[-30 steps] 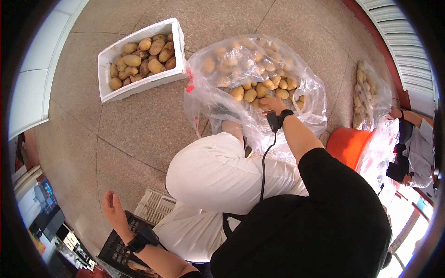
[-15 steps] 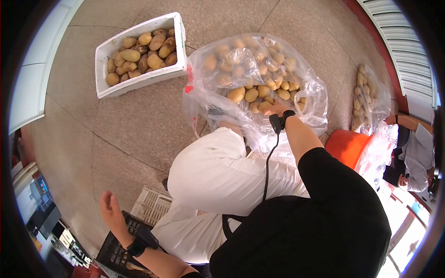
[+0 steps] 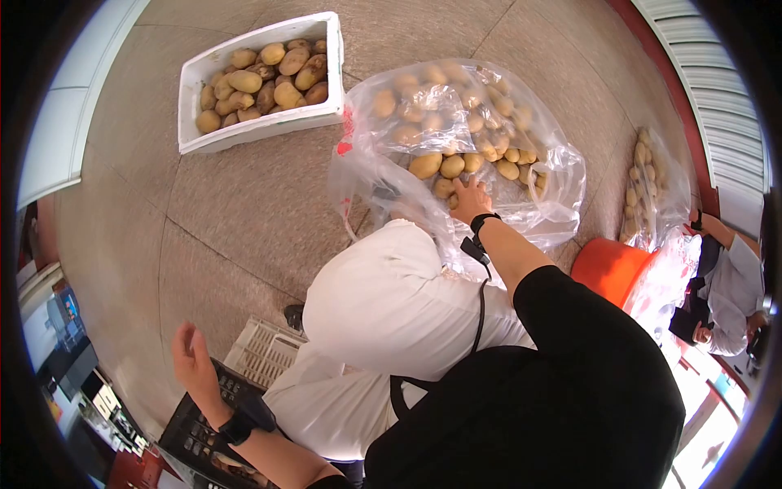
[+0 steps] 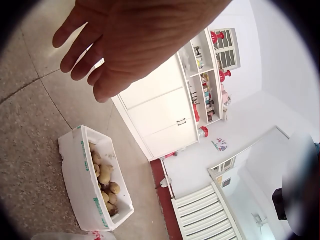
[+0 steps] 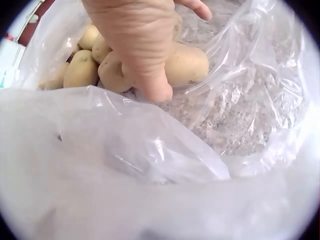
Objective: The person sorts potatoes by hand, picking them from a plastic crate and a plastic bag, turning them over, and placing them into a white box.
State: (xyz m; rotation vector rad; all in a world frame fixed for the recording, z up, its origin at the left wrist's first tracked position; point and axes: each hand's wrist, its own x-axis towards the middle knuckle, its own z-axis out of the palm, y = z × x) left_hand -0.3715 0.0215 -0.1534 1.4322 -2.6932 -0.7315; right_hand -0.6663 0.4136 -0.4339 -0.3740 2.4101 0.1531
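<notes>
My right hand is inside the mouth of a large clear plastic bag of potatoes. From the right wrist view, this hand grips a potato, its thumb pressed down on the near side; the other fingers are mostly hidden behind the hand. More potatoes lie right beside it in the bag. My left hand hangs in the air by my left knee, above a black crate. Its fingers are loosely extended and hold nothing, as the left wrist view also shows.
A white foam box of potatoes stands on the floor left of the bag. To the right are an orange tub and another bag of potatoes. A beige crate lies by my leg. Another person sits at the far right.
My right hand has shifted slightly left and nearer to me among the potatoes, its wrist turned. Some potatoes there have moved, baring part of the bag's bottom. The left hand stays nearly in place.
</notes>
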